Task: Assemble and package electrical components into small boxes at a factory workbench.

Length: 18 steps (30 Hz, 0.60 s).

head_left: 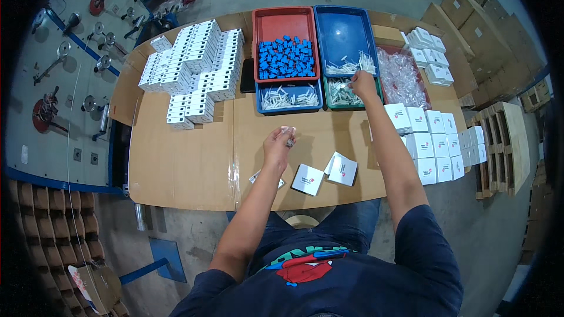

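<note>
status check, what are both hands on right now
Left hand pinching a small clear part above the table. Right hand down in green tray of white parts. Nothing between them.

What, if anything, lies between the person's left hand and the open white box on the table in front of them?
Nothing visible does. The left hand, holding a small clear piece above the table, is separated from the open white box only by bare tabletop. A closed white box lies below that path, just to the side.

One head-worn fisheye view looks steeply down from above the person's chest, facing forward across the table [188,158]. The trays [346,29] sit fairly near; the rim bends, probably distorting the far floor.
</note>
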Motion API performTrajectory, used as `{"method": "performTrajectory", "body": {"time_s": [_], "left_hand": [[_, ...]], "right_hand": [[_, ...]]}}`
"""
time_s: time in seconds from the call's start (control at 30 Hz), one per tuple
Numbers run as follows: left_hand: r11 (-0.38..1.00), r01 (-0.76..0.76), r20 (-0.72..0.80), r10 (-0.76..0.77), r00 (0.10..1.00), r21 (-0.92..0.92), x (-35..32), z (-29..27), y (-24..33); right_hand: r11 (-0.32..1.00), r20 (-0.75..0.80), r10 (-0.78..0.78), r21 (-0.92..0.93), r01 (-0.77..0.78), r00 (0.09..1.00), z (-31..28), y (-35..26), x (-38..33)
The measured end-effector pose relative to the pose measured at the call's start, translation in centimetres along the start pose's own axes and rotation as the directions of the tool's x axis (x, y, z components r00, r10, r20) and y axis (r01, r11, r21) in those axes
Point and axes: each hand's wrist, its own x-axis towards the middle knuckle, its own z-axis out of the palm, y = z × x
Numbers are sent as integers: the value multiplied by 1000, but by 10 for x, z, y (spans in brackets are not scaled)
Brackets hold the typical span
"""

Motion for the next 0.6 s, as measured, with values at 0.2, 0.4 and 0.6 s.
{"method": "performTrajectory", "body": {"time_s": [0.2,0.4,0.6], "left_hand": [[999,3,-5,-3,1000,32,7,-2,-1],[989,-31,-36,37,999,141,4,7,11],[976,-66,23,63,998,206,9,-2,11]], "right_hand": [[978,-173,-174,-145,150,969,-14,1,-5],[986,-104,-155,-72,148,982,-28,-7,-9],[992,-37,-125,-5,125,992,-31,-14,-14]]}}
